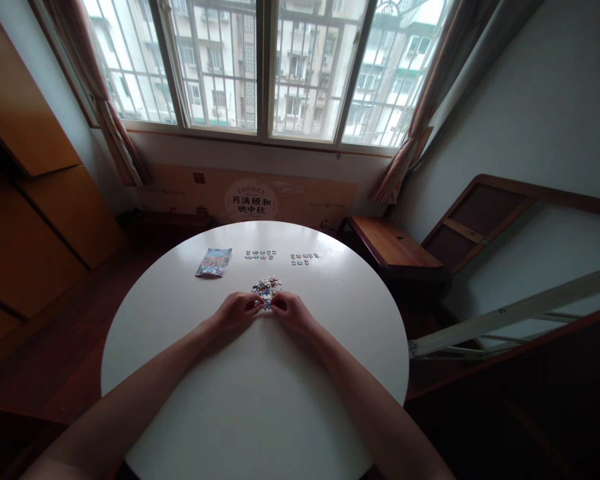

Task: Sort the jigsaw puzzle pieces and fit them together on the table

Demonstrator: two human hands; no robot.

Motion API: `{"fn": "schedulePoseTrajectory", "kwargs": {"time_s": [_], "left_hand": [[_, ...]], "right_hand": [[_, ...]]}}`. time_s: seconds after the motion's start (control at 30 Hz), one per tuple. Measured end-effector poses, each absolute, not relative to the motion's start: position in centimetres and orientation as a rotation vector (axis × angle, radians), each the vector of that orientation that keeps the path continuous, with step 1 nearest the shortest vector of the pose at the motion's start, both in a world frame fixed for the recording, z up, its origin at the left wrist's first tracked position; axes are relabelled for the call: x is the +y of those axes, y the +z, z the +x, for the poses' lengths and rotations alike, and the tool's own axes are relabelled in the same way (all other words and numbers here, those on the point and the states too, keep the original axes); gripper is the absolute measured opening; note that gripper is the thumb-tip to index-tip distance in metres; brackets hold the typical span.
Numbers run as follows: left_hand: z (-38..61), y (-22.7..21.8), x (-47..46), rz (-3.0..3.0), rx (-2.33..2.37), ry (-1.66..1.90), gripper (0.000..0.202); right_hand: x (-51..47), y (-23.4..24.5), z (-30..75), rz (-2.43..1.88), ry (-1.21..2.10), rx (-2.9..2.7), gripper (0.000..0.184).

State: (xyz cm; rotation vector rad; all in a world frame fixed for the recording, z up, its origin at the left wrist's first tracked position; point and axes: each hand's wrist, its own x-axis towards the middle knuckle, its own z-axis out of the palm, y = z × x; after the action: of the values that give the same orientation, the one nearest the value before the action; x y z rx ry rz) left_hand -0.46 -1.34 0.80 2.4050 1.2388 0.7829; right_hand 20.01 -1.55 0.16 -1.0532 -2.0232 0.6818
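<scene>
Both my hands meet over the white round table (pixel 260 400), at the near edge of a small heap of jigsaw puzzle pieces (pixel 267 285). My left hand (pixel 240 307) has its fingers curled into a pinch, and my right hand (pixel 291 310) mirrors it from the other side. Between the fingertips lies a small puzzle piece (pixel 267 305), bluish and light; whether it is one piece or more is too small to tell. Beyond the heap, several pieces (pixel 260 255) are set out in two rows, and a second group (pixel 304 259) lies farther right.
A colourful picture sheet or packet (pixel 214 263) lies at the table's far left. Past the table's right edge stands a wooden bench (pixel 395 241). A printed beige panel (pixel 300 193) runs below the barred window (pixel 305 73). Wooden cabinets (pixel 45 220) stand at left.
</scene>
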Motion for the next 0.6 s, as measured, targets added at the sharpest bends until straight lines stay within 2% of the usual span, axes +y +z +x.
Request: {"fn": "schedulePoseTrajectory", "kwargs": {"time_s": [0.6], "left_hand": [[-0.46,0.74,-1.28,2.418,1.219,0.784,0.024]], "right_hand": [[-1.46,0.06,20.13,-1.052,0.692,-2.028,0.007]]}}
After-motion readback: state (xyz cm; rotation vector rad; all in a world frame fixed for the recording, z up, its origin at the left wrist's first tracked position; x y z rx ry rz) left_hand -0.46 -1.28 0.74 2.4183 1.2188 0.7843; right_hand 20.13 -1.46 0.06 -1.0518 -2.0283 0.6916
